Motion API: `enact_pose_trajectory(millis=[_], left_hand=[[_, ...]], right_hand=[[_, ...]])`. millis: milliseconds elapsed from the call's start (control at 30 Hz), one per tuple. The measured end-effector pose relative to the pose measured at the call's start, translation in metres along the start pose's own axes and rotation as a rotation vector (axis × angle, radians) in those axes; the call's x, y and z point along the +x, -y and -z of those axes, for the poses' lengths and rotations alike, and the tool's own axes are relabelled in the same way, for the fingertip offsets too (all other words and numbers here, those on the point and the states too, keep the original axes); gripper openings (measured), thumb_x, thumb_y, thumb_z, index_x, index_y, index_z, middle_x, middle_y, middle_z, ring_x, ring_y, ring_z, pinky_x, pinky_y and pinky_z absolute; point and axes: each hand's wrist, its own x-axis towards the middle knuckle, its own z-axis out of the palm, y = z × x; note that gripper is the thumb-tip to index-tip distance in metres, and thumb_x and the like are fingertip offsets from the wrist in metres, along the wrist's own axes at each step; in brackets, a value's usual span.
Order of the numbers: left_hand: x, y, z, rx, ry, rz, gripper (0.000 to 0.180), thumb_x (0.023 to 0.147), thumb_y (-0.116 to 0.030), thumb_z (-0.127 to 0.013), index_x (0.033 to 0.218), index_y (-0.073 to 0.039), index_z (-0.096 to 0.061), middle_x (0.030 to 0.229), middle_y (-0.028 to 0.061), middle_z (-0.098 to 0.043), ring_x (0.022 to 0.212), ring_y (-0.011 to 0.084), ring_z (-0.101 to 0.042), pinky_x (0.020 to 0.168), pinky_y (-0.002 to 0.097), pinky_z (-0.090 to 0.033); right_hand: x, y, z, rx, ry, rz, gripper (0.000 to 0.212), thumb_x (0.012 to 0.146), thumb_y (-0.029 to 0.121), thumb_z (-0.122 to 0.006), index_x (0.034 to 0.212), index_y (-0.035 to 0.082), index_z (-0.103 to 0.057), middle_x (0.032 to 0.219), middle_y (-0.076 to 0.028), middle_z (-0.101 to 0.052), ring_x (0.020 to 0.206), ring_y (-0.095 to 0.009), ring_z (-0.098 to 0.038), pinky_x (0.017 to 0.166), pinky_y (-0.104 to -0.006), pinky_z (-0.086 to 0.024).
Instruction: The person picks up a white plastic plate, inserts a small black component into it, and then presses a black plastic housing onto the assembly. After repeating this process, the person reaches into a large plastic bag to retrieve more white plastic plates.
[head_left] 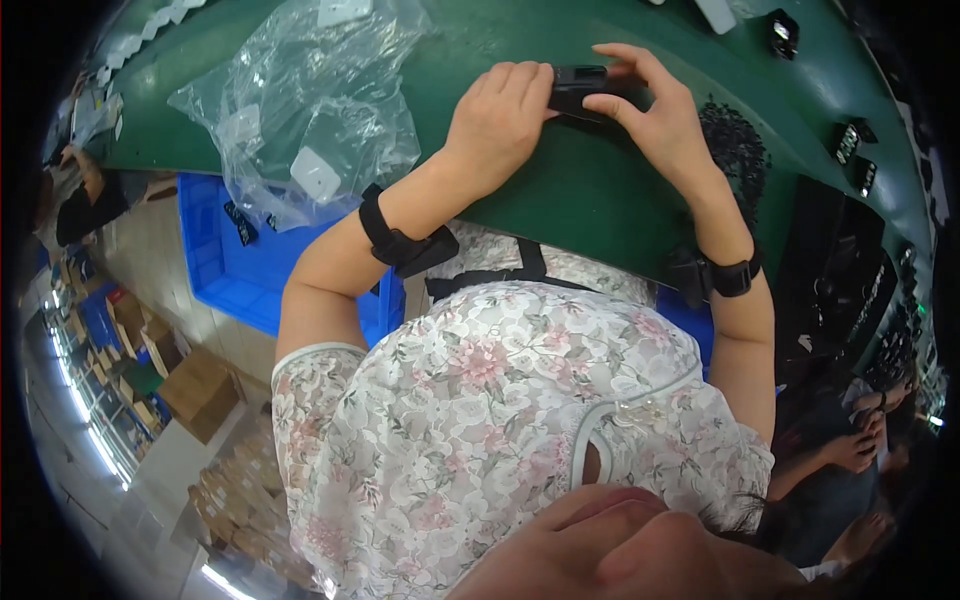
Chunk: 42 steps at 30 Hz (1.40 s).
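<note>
Right of a clear plastic bag [370, 105] on a green desk [590, 190], the left hand [497, 122] grasps a black case [580, 80] in its fingers; the right hand [662, 112] curls fingers at its other end, grip unclear

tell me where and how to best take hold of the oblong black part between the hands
Probably by its right end, coming from the right: the oblong black part lies roughly sideways, and the left hand covers its left end. The right hand is spread around the other end, where fingers could likely span its near and far edges.
</note>
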Motion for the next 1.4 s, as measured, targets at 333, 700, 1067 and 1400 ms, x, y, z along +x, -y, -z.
enact_pose_trajectory(millis=[333, 700, 1067, 1400], left_hand=[[0.032, -0.05, -0.013, -0.995, 0.168, 0.516, 0.029, 0.086, -0.023, -0.066, 0.101, 0.001, -0.061, 0.092, 0.0174, -0.064, 0.08, 0.0337, -0.061, 0.071, 0.0389, -0.049], [-0.008, -0.014, 0.043, -0.79, 0.01, 0.381, 0.025, 0.086, -0.012, -0.065, 0.109, -0.003, -0.061, 0.099, 0.008, -0.061, 0.074, 0.0166, -0.06, 0.064, 0.027, -0.048], [-0.101, 0.083, 0.166, 0.358, 0.155, 0.722, 0.009, 0.081, -0.009, -0.063, 0.089, -0.004, -0.062, 0.085, 0.0116, -0.062, 0.085, 0.031, -0.06, 0.072, 0.0407, -0.049], [-0.121, 0.072, 0.122, 0.273, 0.296, 0.634, 0.053, 0.076, -0.007, -0.067, 0.125, -0.002, -0.049, 0.108, 0.0175, -0.053, 0.095, 0.0366, -0.055, 0.082, 0.0398, -0.05]], right_hand=[[-0.02, 0.012, 0.008, 0.594, -0.284, 0.001, 0.048, 0.083, 0.001, -0.068, 0.127, 0.001, -0.05, 0.113, -0.008, -0.055, 0.105, -0.016, -0.055, 0.092, -0.028, -0.045], [0.015, -0.126, 0.175, -0.021, -0.178, -0.117, 0.035, 0.087, 0.008, -0.066, 0.12, -0.002, -0.056, 0.113, -0.007, -0.06, 0.103, -0.016, -0.057, 0.091, -0.0273, -0.044], [0.029, -0.146, 0.185, -0.306, -0.175, -0.121, 0.036, 0.09, 0.015, -0.064, 0.123, 0.004, -0.058, 0.11, -0.007, -0.063, 0.101, -0.016, -0.058, 0.09, -0.0286, -0.044], [-0.014, -0.055, 0.148, -0.46, -0.357, 0.038, 0.028, 0.094, 0.014, -0.059, 0.12, 0.004, -0.061, 0.109, -0.006, -0.064, 0.096, -0.015, -0.059, 0.089, -0.0268, -0.044]])
